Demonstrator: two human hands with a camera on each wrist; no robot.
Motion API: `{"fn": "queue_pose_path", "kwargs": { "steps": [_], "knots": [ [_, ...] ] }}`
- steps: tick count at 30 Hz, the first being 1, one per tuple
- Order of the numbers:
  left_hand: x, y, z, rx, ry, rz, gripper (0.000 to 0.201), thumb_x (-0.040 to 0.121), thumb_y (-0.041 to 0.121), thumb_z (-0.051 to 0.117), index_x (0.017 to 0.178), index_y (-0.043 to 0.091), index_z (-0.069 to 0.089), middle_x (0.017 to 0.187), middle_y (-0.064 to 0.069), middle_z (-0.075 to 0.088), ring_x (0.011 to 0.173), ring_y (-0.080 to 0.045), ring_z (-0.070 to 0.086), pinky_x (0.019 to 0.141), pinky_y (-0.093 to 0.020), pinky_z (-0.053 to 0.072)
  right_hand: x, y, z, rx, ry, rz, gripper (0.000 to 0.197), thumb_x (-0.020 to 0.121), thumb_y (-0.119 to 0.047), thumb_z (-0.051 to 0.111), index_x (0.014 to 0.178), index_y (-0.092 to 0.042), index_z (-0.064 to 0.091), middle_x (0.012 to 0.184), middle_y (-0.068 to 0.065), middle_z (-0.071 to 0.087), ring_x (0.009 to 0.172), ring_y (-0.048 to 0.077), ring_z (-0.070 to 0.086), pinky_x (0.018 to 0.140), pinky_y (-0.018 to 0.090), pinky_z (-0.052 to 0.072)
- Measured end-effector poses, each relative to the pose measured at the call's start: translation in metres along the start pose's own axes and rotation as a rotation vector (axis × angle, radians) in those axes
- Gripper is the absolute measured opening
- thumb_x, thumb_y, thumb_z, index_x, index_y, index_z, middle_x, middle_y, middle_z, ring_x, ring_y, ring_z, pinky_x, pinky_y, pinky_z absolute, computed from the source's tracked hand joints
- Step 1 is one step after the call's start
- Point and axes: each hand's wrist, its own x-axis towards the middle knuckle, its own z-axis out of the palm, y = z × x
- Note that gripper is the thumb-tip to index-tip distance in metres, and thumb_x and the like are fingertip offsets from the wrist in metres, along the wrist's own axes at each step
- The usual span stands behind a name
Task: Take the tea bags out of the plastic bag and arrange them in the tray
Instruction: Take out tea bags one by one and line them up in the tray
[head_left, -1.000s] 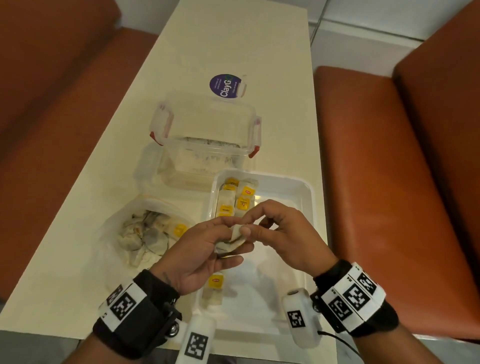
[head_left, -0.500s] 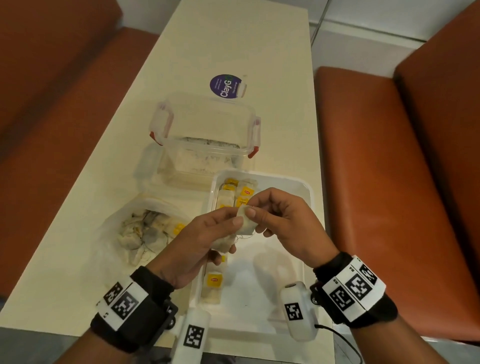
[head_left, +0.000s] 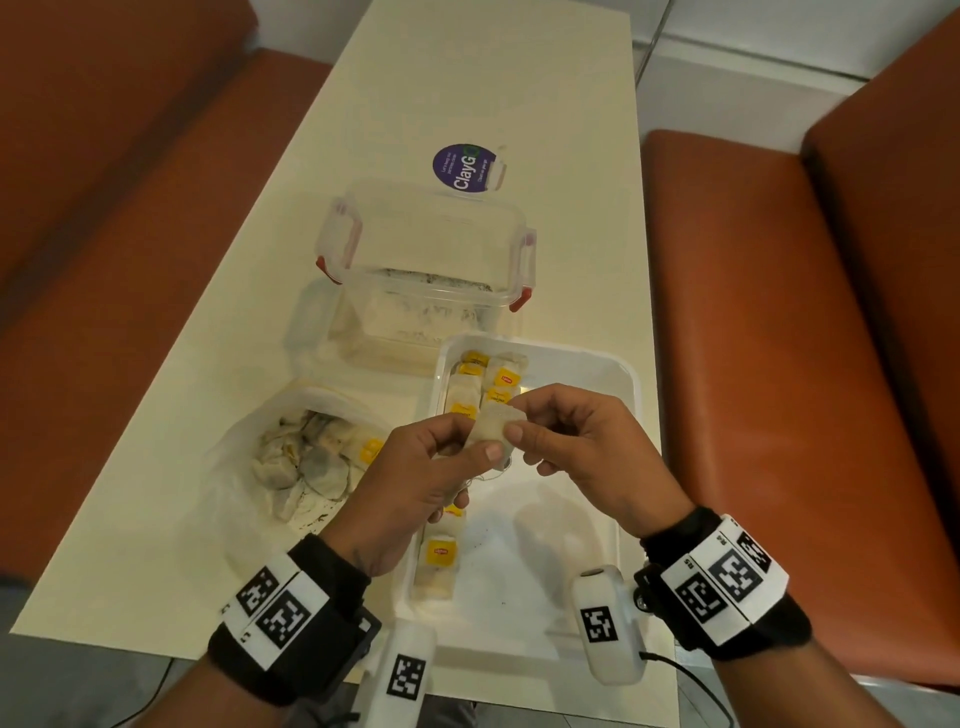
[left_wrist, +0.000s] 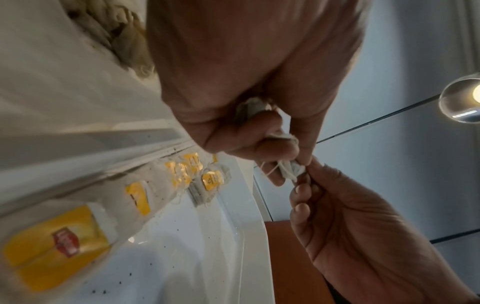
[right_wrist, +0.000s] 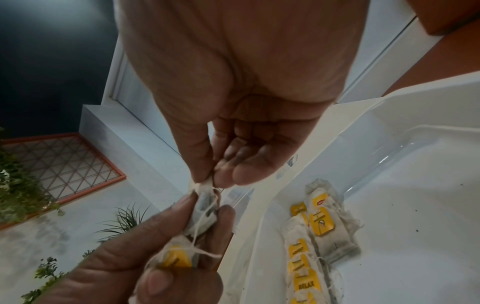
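While both hands were up over the white tray (head_left: 626, 395), they held one tea bag (head_left: 491, 428) between them. The left hand (head_left: 415, 488) pinched the lower part of the tea bag with its thumb and fingers curled round it. The right hand (head_left: 582, 452) pinched the top edge of the same tea bag with its thumb and first finger. A thin white string (right_wrist: 205, 232) was wound round the tea bag, and its yellow tag (right_wrist: 176, 260) sat inside the left hand. Down in the tray, more tea bags (head_left: 485, 387) with yellow tags lay in neat rows along the left side. One more of them (head_left: 439, 564) lay near the front of the tray. The plastic bag (head_left: 244, 467) sat open on the table (head_left: 467, 78), just left of the tray, with a messy heap of tea bags (head_left: 306, 462) inside it. A clear box (head_left: 426, 270) with red clips stood behind the tray, and a round purple sticker (head_left: 462, 169) was stuck on the table past the box. Orange seats (head_left: 779, 364) ran along both sides of the table.
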Motion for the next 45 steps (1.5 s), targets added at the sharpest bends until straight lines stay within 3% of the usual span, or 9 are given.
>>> {"fn": "queue_pose_path", "kwargs": {
  "steps": [6,11,15,18,23,26,31,38,45],
  "knots": [
    [-0.006,0.002,-0.003,-0.101,-0.055,-0.070,0.039,0.079,0.048,0.068,0.107,0.021,0.071,0.098,-0.008,0.070,0.055,-0.011,0.050,0.042,-0.019,0.031,-0.005,-0.005,0.003,0.019,-0.018,-0.029,0.004,0.091,-0.012,0.071,0.094,-0.015,0.071,0.077,-0.004,0.069,0.068,0.012,0.063,0.064,0.031,0.052],
    [-0.008,0.008,-0.008,-0.373,-0.267,-0.370,0.072,0.084,0.076,0.042,0.111,0.019,0.076,0.108,-0.013,0.073,0.050,-0.007,0.042,0.038,-0.016,0.021,-0.009,-0.014,-0.001,0.025,-0.146,-0.081,0.011,0.091,-0.008,0.068,0.090,-0.018,0.072,0.081,-0.008,0.068,0.073,0.014,0.059,0.064,0.029,0.051],
    [-0.008,0.007,-0.002,-0.477,-0.313,-0.412,0.045,0.077,0.049,0.079,0.108,0.017,0.073,0.089,-0.003,0.070,0.048,-0.003,0.041,0.035,-0.011,0.024,-0.009,-0.019,-0.004,0.045,-0.207,-0.108,0.015,0.082,-0.012,0.059,0.084,-0.022,0.071,0.093,0.000,0.068,0.078,0.015,0.059,0.064,0.028,0.048],
    [-0.010,0.005,0.001,-0.508,-0.270,-0.394,0.027,0.075,0.023,0.083,0.097,0.015,0.071,0.078,0.002,0.065,0.047,-0.003,0.039,0.035,-0.011,0.022,-0.008,-0.019,-0.008,0.105,-0.173,-0.091,0.027,0.081,-0.006,0.053,0.084,-0.027,0.071,0.097,-0.002,0.066,0.076,0.012,0.058,0.065,0.026,0.048],
    [-0.010,0.004,0.007,-0.464,-0.097,-0.229,0.026,0.071,0.027,0.077,0.097,0.023,0.074,0.081,0.004,0.068,0.051,-0.004,0.041,0.038,-0.014,0.021,-0.014,-0.011,-0.004,0.238,-0.070,0.103,0.021,0.095,-0.019,0.063,0.116,-0.020,0.068,0.104,0.001,0.069,0.076,0.017,0.062,0.064,0.029,0.053],
    [-0.009,0.006,0.012,-0.372,0.015,-0.184,0.025,0.079,0.028,0.076,0.102,0.022,0.071,0.083,0.005,0.072,0.051,-0.005,0.042,0.038,-0.016,0.023,-0.018,-0.006,0.004,0.191,-0.064,0.186,0.033,0.090,-0.040,0.069,0.110,-0.014,0.069,0.101,0.010,0.072,0.076,0.016,0.065,0.065,0.030,0.054],
    [-0.012,0.006,0.009,-0.053,0.033,-0.201,0.031,0.082,0.034,0.079,0.110,0.027,0.067,0.089,0.004,0.072,0.055,-0.006,0.052,0.045,-0.021,0.033,0.003,0.008,0.005,0.092,0.134,0.162,0.015,0.092,-0.018,0.069,0.095,-0.004,0.067,0.081,0.003,0.071,0.069,0.012,0.063,0.063,0.028,0.051],
    [-0.033,0.006,-0.033,-0.007,0.028,-0.232,0.023,0.087,0.020,0.073,0.108,0.026,0.068,0.094,-0.007,0.071,0.075,-0.010,0.064,0.060,-0.024,0.051,0.060,0.049,0.002,-0.654,-0.241,0.268,0.016,0.088,-0.029,0.071,0.079,-0.016,0.066,0.070,-0.003,0.068,0.072,0.017,0.067,0.076,0.037,0.054],
    [-0.036,0.002,-0.045,-0.132,0.030,-0.224,0.034,0.088,-0.008,0.061,0.112,0.015,0.067,0.108,-0.014,0.073,0.093,-0.023,0.073,0.073,-0.026,0.058,0.089,0.048,0.000,-0.870,-0.184,0.246,0.027,0.087,-0.032,0.071,0.065,-0.023,0.057,0.068,-0.006,0.063,0.069,0.016,0.061,0.075,0.036,0.051]
  ]
}}
